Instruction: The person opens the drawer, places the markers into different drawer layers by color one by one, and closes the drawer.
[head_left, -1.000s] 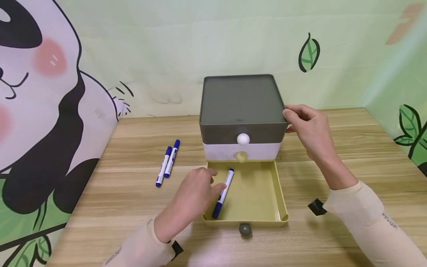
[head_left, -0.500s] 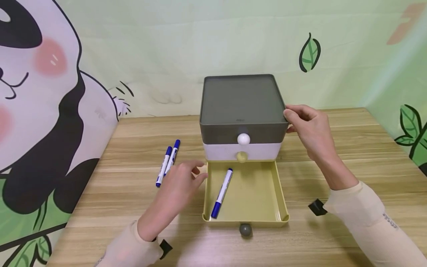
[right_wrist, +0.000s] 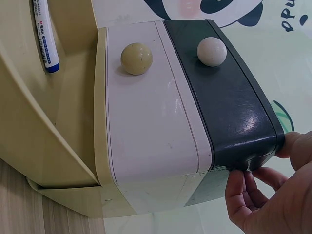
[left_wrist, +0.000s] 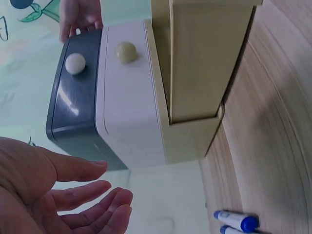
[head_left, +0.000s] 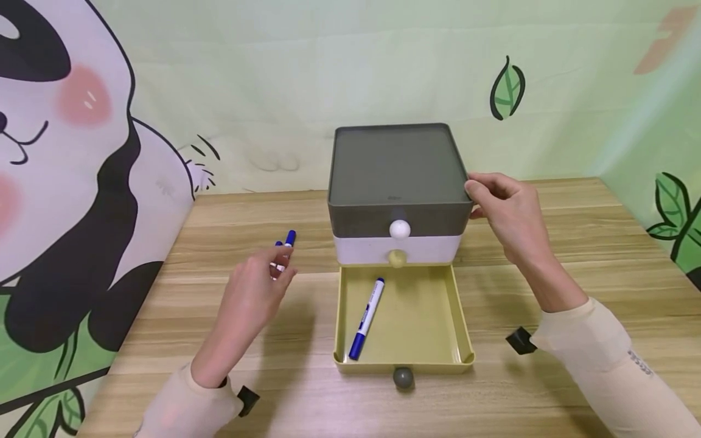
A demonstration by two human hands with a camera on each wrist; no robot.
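A desktop drawer organizer (head_left: 397, 164) stands with a dark grey top tier, a white middle tier and a pale yellow bottom drawer (head_left: 421, 322) pulled out. Inside that drawer, towards the left, lies a white whiteboard marker (head_left: 368, 316) with a blue cap. My right hand (head_left: 517, 216) holds the dark tier's right edge, thumb at the top rim and fingers against the side. Two more blue-capped markers (left_wrist: 239, 221) lie on the table left of the organizer. Over them in the head view is my left hand (head_left: 249, 292), fingers loosely bent with nothing between them, partly hiding the markers.
The wooden table (head_left: 306, 401) meets a green wall cloth (head_left: 263, 91) printed with a panda and leaves. Round knobs stick out from the tier fronts, the grey one (head_left: 403, 378) on the pulled-out drawer. A small black block (head_left: 521, 340) sits at my right sleeve.
My left hand has moved left, out from over the yellow drawer to the two markers on the table. The marker in the drawer stays there, and my right hand keeps its hold.
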